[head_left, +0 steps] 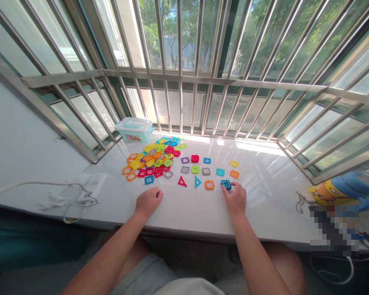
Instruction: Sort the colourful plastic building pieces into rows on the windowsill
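My right hand (235, 200) has its thumb and fingers around a dark blue square building tile (226, 184), low over the white ledge. Loosely curled into a fist, my left hand (149, 202) rests on the ledge in front of the pile and shows nothing in it. To the left lies a heap of coloured interlocking tiles (153, 157). Between heap and right hand, single tiles lie in rough rows: a red triangle (182, 181), a blue triangle (197, 182), an orange window tile (209, 185), a green tile (195, 169) and a turquoise tile (220, 172).
A lidded pale-turquoise box (134, 130) stands at the back left. Metal window bars (187, 78) border the ledge. A power strip (94, 190) with cables is at left. A yellow and blue cup (341, 190) lies at right beside a cord and a blurred-out object (333, 231).
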A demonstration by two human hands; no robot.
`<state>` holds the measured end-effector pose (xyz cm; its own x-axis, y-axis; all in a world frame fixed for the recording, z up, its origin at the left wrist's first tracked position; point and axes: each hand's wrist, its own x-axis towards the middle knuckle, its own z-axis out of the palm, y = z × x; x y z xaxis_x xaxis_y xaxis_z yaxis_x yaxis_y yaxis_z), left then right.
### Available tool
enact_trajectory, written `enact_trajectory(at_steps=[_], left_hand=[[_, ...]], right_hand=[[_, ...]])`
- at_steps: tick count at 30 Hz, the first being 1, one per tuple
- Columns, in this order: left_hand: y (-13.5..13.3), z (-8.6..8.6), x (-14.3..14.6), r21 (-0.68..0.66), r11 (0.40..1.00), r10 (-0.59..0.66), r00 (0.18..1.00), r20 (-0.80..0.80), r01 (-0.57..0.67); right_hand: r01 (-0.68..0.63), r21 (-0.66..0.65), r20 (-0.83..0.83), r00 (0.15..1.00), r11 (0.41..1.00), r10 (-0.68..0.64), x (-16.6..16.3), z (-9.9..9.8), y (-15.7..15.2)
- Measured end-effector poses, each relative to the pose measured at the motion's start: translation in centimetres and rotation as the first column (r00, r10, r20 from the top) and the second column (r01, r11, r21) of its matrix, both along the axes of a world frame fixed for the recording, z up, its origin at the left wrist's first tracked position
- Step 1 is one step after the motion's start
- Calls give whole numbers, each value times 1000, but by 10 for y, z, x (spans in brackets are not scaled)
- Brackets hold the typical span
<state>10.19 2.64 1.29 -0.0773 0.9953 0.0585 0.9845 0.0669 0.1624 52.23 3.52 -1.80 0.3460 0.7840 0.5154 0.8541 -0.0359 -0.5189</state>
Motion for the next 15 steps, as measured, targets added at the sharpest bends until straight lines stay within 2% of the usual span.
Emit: enact_trajectory(at_steps=[6,10,15], left_hand=[[-1,1,0,7,1000,1,1000,28,-1],[-2,2,0,74,997,9,997,78,-15],[0,-1,-1,193,970,122,983,135,-147]], right_hand=[[-17,-13,22,1000,1000,18,0,-1,0],[-42,-15,48,998,999,43,0,0,-1],[-47,9,64,997,999,47,-2,2,-1]])
